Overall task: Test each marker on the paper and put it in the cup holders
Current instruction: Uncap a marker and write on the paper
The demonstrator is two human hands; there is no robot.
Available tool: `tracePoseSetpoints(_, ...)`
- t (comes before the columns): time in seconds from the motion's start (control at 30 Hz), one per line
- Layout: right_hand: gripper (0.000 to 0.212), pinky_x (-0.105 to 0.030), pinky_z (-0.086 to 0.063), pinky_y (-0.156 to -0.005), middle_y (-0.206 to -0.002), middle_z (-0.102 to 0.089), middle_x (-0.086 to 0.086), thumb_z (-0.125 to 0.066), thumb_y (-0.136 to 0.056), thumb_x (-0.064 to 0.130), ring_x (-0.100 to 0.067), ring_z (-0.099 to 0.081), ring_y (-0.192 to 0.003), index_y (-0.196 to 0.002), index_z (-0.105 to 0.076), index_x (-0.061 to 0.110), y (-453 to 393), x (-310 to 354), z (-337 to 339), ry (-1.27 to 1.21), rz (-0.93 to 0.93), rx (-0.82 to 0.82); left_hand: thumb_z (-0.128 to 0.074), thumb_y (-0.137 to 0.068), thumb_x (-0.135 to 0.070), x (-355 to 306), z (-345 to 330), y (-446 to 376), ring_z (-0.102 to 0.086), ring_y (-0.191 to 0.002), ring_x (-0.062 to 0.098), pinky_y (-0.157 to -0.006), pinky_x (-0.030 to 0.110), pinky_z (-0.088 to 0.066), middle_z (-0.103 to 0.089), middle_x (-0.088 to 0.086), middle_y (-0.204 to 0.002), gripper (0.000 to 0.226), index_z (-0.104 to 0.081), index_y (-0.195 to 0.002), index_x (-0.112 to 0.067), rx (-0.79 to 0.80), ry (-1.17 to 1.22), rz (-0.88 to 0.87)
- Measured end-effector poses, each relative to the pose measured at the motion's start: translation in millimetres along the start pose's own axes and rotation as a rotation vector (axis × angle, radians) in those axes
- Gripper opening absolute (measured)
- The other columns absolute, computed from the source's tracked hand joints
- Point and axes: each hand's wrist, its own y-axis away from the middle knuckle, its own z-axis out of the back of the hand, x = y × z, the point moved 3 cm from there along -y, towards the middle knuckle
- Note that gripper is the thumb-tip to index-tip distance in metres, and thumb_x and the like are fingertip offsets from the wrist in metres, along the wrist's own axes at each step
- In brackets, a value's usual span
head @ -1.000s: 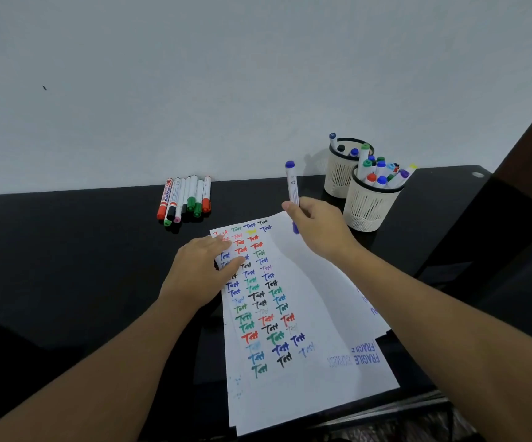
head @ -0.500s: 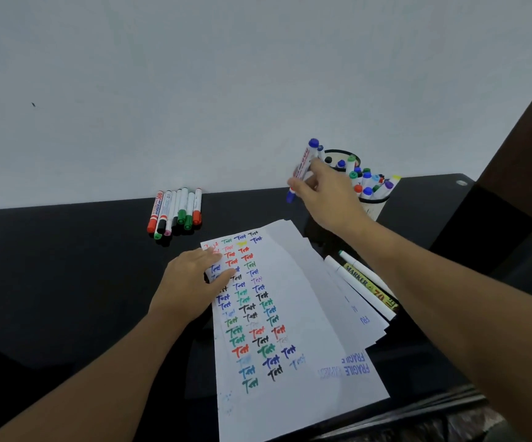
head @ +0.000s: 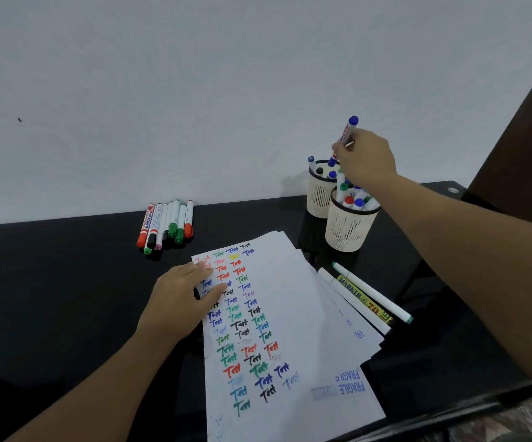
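Right hand (head: pixel 365 161) pinching blue-capped white marker (head: pixel 347 130) above, seemingly, rear cream mesh cup holder (head: pixel 319 194); left hand (head: pixel 181 298) fingers flat, pressing white test paper (head: pixel 290 314).

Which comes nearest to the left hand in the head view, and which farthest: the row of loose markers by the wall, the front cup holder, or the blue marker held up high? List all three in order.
1. Row of loose markers: just beyond the left hand, by the wall.
2. Front cup holder: off to its right.
3. Blue marker: far right, gripped by the right hand above the rear cup holder.
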Motion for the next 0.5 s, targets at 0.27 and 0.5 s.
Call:
tracePoseSetpoints(0.27,0.032,-0.048,-0.059,-0.088,-0.104,-0.07,-0.003,-0.067,-0.096,0.044,-0.025,-0.069,-0.09,-0.114,-0.068,0.019,-12.0,-11.4,-10.4,0.019,-0.055,0.092,-0.068,-0.086,-0.058,1.0,-0.2,-1.7,-0.052,-0.131,0.016,-0.111,0.034,-0.037,-0.062,0.001,-0.139,0.061,-0.068,-0.131,-0.017,0.006,-0.011,-0.015)
tracePoseSetpoints(0.5,0.05,-0.048,-0.055,-0.096,-0.104,-0.069,0.004,-0.073,-0.091,0.048,-0.02,-0.068,-0.098,-0.132,-0.057,0.024,-6.4,-13.9,-13.4,-0.068,-0.064,0.077,-0.069,-0.086,-0.057,-0.5,0.7,-1.5,-0.052,-0.131,0.016,-0.112,0.034,-0.037,-0.062,0.001,-0.138,0.06,-0.068,-0.13,-0.016,0.016,-0.018,-0.018)
